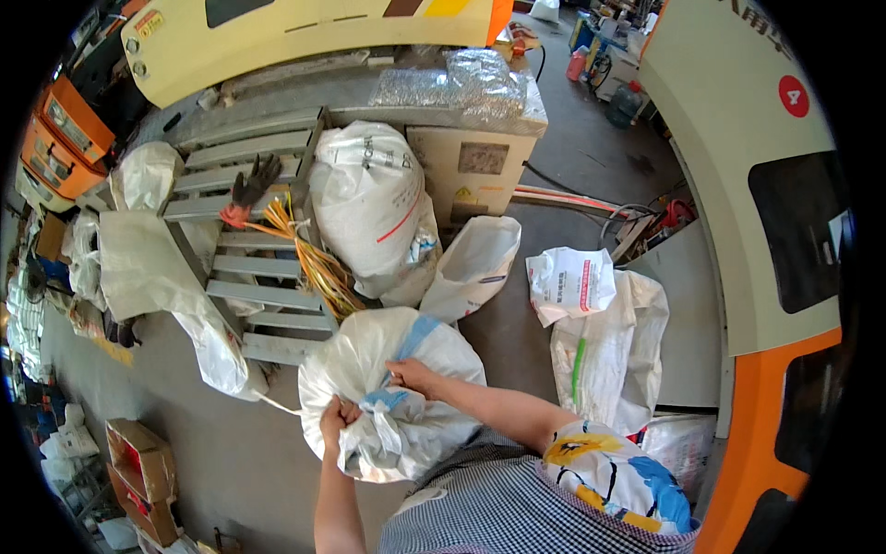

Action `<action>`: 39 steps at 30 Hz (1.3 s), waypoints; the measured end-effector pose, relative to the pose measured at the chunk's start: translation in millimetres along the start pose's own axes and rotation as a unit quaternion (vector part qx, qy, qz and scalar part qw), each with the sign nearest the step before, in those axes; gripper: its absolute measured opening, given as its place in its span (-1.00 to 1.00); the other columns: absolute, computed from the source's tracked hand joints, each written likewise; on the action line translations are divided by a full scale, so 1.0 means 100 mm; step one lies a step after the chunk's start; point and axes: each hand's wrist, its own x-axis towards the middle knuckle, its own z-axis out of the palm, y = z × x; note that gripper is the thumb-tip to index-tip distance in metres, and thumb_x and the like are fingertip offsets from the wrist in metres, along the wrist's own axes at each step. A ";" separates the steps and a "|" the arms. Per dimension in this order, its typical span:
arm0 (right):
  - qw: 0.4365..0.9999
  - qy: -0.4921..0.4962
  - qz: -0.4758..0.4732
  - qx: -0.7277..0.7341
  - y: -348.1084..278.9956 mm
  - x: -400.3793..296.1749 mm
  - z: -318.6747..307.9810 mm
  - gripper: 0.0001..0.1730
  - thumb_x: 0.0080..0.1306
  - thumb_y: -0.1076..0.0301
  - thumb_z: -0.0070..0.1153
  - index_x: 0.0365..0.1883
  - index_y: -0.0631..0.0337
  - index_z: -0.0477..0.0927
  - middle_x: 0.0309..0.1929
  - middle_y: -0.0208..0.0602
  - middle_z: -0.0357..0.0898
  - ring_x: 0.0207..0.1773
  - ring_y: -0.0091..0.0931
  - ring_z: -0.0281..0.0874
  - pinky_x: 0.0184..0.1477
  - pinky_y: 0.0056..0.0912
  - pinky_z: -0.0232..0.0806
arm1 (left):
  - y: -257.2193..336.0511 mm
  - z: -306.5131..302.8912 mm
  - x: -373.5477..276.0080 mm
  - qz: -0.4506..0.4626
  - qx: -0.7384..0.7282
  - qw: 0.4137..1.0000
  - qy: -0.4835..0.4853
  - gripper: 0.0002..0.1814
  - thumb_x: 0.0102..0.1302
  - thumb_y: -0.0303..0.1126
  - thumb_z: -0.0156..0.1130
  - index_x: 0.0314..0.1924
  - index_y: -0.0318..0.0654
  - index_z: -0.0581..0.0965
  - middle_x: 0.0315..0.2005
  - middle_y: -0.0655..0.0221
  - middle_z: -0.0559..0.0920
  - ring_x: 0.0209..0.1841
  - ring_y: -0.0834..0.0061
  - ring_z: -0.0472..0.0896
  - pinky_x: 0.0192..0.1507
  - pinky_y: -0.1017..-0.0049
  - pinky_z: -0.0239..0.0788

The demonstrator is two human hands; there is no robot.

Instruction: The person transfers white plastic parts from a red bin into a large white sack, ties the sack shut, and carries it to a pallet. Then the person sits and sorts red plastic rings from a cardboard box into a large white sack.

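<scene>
A full white woven sack [443,346] with blue stripes stands in front of me, its mouth gathered at the middle. My left hand [338,417] is closed on the gathered plastic at the sack's left side. Higher up and to the right, my right hand [410,376] grips the same sack beside a blue stripe. A thin white cord [280,405] runs to the sack's left edge. Behind the sack, a bundle of yellow and orange straps [315,260] lies on a grey metal slatted rack [270,292], next to a dark glove with a red cuff [250,187].
A large filled white sack [367,201] leans by the rack, with an open white bag [477,266] beside it. More white sacks [602,346] lie at the right, near a machine with an orange base [754,408]. Cardboard boxes [142,464] stand lower left. Cables [567,197] cross the floor.
</scene>
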 end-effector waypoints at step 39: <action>0.577 -0.160 -0.334 -0.728 -0.47 0.39 0.41 -0.75 0.00 0.31 0.20 -0.34 0.19 0.54 -0.34 -0.21 0.56 -0.24 -0.28 0.54 -0.24 -0.32 0.36 | 0.24 0.43 -0.12 0.464 0.687 0.558 -0.031 -0.84 -0.03 -0.51 0.15 -0.36 -0.21 0.53 -0.58 0.27 0.50 -0.53 0.23 0.49 -0.51 0.40 0.31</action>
